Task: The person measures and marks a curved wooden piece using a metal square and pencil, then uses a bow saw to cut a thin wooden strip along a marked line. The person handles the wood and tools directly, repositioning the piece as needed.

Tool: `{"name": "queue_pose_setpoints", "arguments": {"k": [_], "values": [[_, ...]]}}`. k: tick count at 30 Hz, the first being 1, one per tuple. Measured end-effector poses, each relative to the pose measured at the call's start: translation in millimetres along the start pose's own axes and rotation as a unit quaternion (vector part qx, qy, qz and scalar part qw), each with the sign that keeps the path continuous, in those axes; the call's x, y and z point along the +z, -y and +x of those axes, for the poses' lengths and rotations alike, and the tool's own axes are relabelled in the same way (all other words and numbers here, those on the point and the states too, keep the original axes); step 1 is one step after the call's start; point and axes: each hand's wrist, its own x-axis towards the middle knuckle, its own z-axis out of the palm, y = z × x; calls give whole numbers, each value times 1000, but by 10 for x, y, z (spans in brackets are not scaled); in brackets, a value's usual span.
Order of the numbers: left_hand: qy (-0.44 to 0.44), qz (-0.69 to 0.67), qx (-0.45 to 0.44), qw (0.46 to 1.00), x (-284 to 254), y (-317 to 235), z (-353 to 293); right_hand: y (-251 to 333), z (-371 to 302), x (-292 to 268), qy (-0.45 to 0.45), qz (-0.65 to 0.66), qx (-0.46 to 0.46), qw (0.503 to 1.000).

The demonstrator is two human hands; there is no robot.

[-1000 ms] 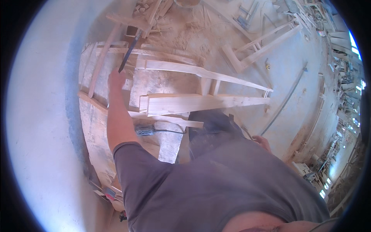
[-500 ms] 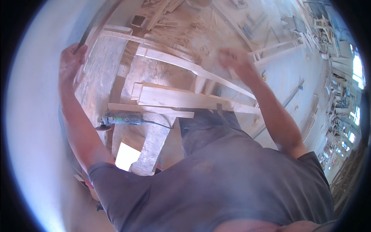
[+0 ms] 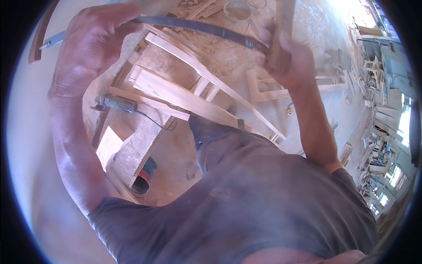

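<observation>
A long, dark, toothed blade (image 3: 198,26) of a wooden-framed saw spans the top of the view, looking bowed. My left hand (image 3: 92,44) is closed around the blade towards its left end, where a metal end fitting (image 3: 52,40) and a dark wooden piece (image 3: 39,33) show beyond the wrist. My right hand (image 3: 296,66) grips an upright wooden bar (image 3: 283,28) at the blade's other end, with its fingers wrapped round it. Below both hands lie pale shaped boards (image 3: 180,97) and a long curved wooden rail (image 3: 211,75).
An angle grinder (image 3: 116,103) with a cord rests on a dusty bench (image 3: 147,141) at left. Beneath stands a dark bucket (image 3: 143,182). A joined wooden frame (image 3: 263,94) lies on the floor at right; a round basin (image 3: 237,11) and wood scraps are farther off.
My left hand has come up and nearer with the saw. My right hand, holding nothing before, has risen and taken hold of the wooden bar. The view has shifted.
</observation>
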Motion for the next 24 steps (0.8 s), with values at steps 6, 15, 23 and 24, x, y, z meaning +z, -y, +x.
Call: {"name": "queue_pose_setpoints", "arguments": {"k": [6, 15, 23, 24], "values": [[81, 45, -17, 996, 333, -486, 255, -209, -595, -60, 18, -36, -119, 992], [-232, -59, -389, 890, 1163, 217, -666, -286, -405, 224, 54, -316, -179, 930], [-190, -290, -593, 727, 2725, 529, -1311, -604, -95, 328, 78, -315, -189, 927], [-178, -306, -604, 714, 2744, 579, -1286, -672, -28, 334, 86, -289, -187, 935]]}}
